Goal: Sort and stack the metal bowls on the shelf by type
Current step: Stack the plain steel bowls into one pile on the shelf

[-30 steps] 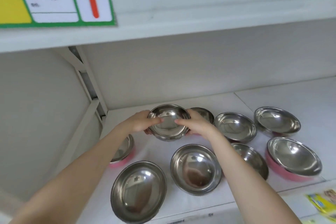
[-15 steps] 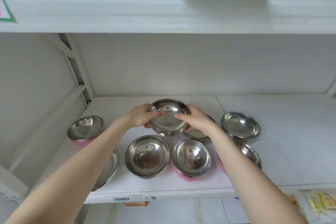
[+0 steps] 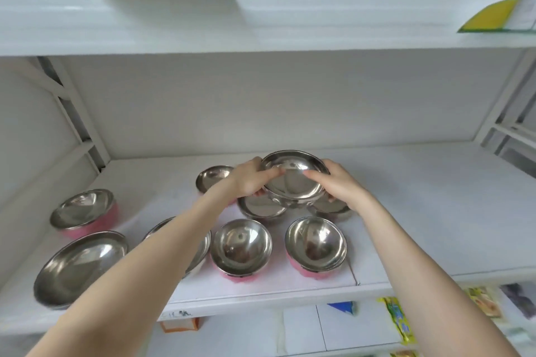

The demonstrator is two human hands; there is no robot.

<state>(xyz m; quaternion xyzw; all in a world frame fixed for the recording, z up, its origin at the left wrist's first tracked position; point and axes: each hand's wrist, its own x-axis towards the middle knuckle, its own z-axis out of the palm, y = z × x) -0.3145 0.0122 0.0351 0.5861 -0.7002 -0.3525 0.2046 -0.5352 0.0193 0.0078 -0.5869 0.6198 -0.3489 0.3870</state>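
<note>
1. Both hands hold one plain steel bowl (image 3: 293, 182) between them. The left hand (image 3: 249, 181) grips its left rim and the right hand (image 3: 340, 187) its right rim, thumbs hooked over the edge and fingers curled beneath. That two-sided grip keeps it level and lifted off the shelf (image 3: 435, 211).
2. Directly under the hands sit two shallow steel bowls, one below the left hand (image 3: 259, 208) and one half hidden under the right palm (image 3: 332, 208). The carried bowl hovers over them, probably to nest into a matching one.
3. Just behind the left hand stands a small bowl (image 3: 213, 177); I cannot tell its base.
4. Between the forearms, nearer the person, two deep pink-sided bowls stand side by side (image 3: 240, 246) (image 3: 316, 246), a different type, so likely a separate stack.
5. Outside the left forearm are a pink-sided bowl (image 3: 84, 210) and a large plain bowl (image 3: 81, 264) near the shelf's front edge, neither yet stacked.
</note>
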